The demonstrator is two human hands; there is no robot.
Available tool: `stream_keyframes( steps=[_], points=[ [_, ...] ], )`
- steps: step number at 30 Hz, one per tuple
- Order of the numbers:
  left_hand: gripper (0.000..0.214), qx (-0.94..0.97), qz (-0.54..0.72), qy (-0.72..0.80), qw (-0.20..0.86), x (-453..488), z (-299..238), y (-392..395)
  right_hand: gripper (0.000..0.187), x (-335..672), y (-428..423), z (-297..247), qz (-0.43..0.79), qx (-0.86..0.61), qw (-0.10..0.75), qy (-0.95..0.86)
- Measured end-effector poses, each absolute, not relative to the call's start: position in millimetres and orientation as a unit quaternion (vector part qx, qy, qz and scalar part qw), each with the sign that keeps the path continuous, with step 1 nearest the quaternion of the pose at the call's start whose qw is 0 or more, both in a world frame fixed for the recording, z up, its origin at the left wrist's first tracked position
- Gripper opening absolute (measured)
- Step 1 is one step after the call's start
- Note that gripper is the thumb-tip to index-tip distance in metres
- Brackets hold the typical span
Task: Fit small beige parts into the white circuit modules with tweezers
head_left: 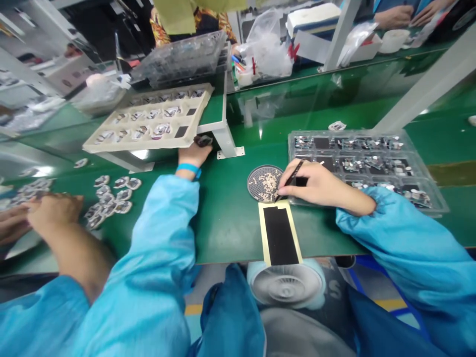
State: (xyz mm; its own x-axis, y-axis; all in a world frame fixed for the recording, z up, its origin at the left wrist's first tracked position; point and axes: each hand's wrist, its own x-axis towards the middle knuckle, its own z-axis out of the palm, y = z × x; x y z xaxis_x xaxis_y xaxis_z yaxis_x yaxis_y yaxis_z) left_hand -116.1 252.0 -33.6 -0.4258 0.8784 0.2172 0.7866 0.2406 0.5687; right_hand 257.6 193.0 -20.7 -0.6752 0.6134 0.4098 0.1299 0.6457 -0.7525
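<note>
My right hand is closed around dark tweezers, which slant down to the near right rim of a round dish. Many tiny pale pieces lie in that perforated dish. Just in front of it is a black rectangular sheet on yellow backing. Farther left, my left hand, with a blue wristband, reaches beside the raised tray's near right corner. Its fingers are bent at a small dark part with a pale edge and appear to hold it; some fingertips are hidden.
A cream tray of small parts rests on a raised stand with a metal leg. Right lies a clear compartment tray of electronic parts. Several small assemblies lie left, near a co-worker's hands. A slanted post rises right.
</note>
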Motion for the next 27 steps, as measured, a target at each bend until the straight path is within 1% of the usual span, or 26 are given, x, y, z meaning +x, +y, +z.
stream_keyframes(
  steps=[1, 2, 4, 6, 8, 10, 12, 14, 16, 18, 20, 22, 25, 27],
  points=[
    [0.032, 0.528, 0.314, 0.787, 0.064, -119.1, -30.8, 233.2, 0.011, 257.7, 192.7, -22.1, 0.347, -0.219, 0.33, -0.85],
    [0.04, 0.527, 0.319, 0.783, 0.088, -120.0, -28.2, 214.6, 0.01, 257.5, 192.6, -23.7, 0.336, -0.219, 0.323, -0.857],
    [0.051, 0.51, 0.353, 0.754, 0.216, -113.8, -22.8, 181.1, 0.01, 256.9, 193.0, -27.3, 0.313, -0.22, 0.312, -0.869],
    [0.054, 0.487, 0.367, 0.699, 0.375, -96.5, -16.0, 157.0, 0.009, 256.7, 193.7, -30.3, 0.298, -0.225, 0.301, -0.878],
    [0.055, 0.475, 0.37, 0.629, 0.492, -71.3, -7.5, 145.1, 0.008, 257.1, 194.2, -32.1, 0.291, -0.229, 0.292, -0.882],
    [0.054, 0.479, 0.38, 0.563, 0.556, -44.3, 1.0, 144.3, 0.009, 257.8, 194.4, -32.4, 0.29, -0.228, 0.291, -0.883],
    [0.054, 0.49, 0.389, 0.51, 0.59, -20.3, 6.5, 150.0, 0.011, 258.3, 194.3, -31.9, 0.288, -0.226, 0.295, -0.882],
    [0.053, 0.507, 0.385, 0.48, 0.603, -1.3, 6.1, 156.4, 0.012, 258.5, 194.1, -31.0, 0.286, -0.226, 0.3, -0.881],
    [0.043, 0.526, 0.394, 0.478, 0.582, 12.8, -1.7, 159.4, 0.012, 258.4, 193.9, -30.0, 0.288, -0.226, 0.304, -0.88],
    [0.035, 0.544, 0.44, 0.491, 0.518, 22.8, -15.0, 157.7, 0.012, 258.1, 193.5, -29.0, 0.291, -0.222, 0.302, -0.88],
    [0.034, 0.556, 0.495, 0.496, 0.447, 28.9, -29.2, 153.1, 0.011, 258.0, 193.2, -28.2, 0.291, -0.218, 0.298, -0.882],
    [0.034, 0.563, 0.522, 0.492, 0.41, 31.2, -39.8, 148.4, 0.01, 258.0, 193.0, -27.6, 0.288, -0.218, 0.296, -0.884],
    [0.028, 0.566, 0.519, 0.486, 0.418, 29.3, -44.8, 145.0, 0.009, 257.5, 193.3, -27.6, 0.286, -0.219, 0.295, -0.885],
    [0.027, 0.559, 0.503, 0.481, 0.451, 26.0, -43.2, 145.1, 0.009, 256.8, 194.0, -28.2, 0.287, -0.218, 0.295, -0.885]
  ],
)
